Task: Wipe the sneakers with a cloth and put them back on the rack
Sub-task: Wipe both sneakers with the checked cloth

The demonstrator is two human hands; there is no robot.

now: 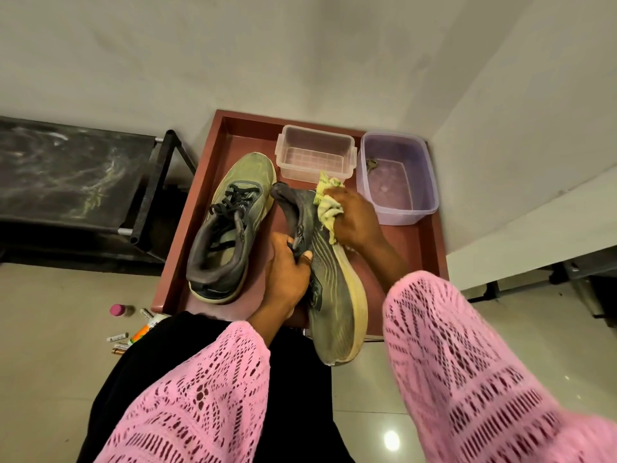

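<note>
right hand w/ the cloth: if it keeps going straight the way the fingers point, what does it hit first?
Likely the clear container. The right hand presses the cloth on the held sneaker, fingers pointing up-left toward it. Depth is unclear from one view.

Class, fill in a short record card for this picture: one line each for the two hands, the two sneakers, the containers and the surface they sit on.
left hand: grips held sneaker at its collar
right hand: presses yellow cloth on that sneaker's side
other sneaker: upright on red tray
clear box: on tray, far side
purple tub: right of clear box
</note>
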